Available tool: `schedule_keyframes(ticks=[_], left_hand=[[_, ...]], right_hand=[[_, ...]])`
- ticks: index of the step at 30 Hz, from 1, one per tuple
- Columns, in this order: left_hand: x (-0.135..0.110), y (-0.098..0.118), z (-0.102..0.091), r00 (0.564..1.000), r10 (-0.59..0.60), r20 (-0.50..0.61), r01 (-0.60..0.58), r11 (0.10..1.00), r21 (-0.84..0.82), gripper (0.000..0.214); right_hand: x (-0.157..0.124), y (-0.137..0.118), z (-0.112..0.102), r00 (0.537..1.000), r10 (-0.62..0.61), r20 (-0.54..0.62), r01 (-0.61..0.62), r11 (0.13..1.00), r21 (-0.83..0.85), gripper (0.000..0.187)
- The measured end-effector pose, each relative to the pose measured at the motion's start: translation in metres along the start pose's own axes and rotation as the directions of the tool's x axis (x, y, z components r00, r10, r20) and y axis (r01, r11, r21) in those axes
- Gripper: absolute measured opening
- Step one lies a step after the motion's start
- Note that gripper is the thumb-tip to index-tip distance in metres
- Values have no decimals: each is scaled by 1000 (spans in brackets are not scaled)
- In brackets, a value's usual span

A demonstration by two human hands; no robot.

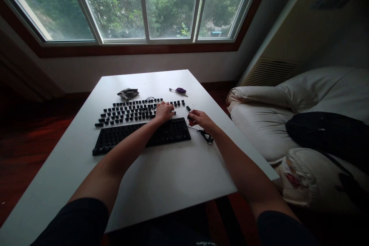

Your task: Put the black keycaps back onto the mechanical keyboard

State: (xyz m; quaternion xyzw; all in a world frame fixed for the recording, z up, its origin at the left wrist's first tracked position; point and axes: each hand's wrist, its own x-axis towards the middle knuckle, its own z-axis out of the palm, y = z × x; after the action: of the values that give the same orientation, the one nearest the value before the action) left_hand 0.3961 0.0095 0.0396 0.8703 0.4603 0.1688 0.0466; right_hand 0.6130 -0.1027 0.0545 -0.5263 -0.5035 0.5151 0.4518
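Observation:
A black keyboard base (pixel 123 138) with its keycaps taken off lies on a white table (pixel 161 184). Behind it the loose black keycaps (pixel 127 112) are laid out in rows. My left hand (pixel 164 112) rests palm down over the right end of those rows, fingers curled onto the keycaps. My right hand (pixel 198 118) is closed in a pinch on a small wire keycap puller (pixel 190 112) just right of the keyboard. The keyboard's coiled cable (pixel 206 136) lies by my right wrist.
A grey crumpled cloth (pixel 128 93) and a purple-handled tool (pixel 180 90) lie at the table's far side. A white beanbag sofa (pixel 276 123) with a black bag (pixel 325 130) on it stands right of the table. A window (pixel 144 4) runs behind.

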Motion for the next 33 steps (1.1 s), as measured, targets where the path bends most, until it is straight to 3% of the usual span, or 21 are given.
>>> schedule_keyframes(ticks=[8, 15, 20, 25, 30, 33], left_hand=[[1, -1, 3, 1000, 10, 12, -10, 1000, -10, 18], [1, -2, 5, 1000, 26, 6, -26, 1000, 9, 17], [0, 0, 1, 1000, 12, 1, -12, 1000, 6, 17], [-5, 2, -2, 999, 16, -41, -17, 1000, -19, 20], [-20, 5, -10, 997, 44, -69, -47, 998, -41, 25], [-33, 12, -21, 990, 137, -19, -138, 987, -80, 24]], right_hand=[[-6, -8, -9, 987, -150, -55, 150, 989, -12, 39], [-11, -15, -9, 971, -208, -115, 205, 978, -36, 39], [-11, -18, -8, 990, -123, -73, 128, 989, 78, 22], [-12, -20, -9, 989, -137, -50, 143, 979, 149, 28], [-13, -20, -8, 985, -175, -4, 175, 983, 59, 34], [-14, -20, -4, 990, -142, 13, 142, 990, -7, 35]])
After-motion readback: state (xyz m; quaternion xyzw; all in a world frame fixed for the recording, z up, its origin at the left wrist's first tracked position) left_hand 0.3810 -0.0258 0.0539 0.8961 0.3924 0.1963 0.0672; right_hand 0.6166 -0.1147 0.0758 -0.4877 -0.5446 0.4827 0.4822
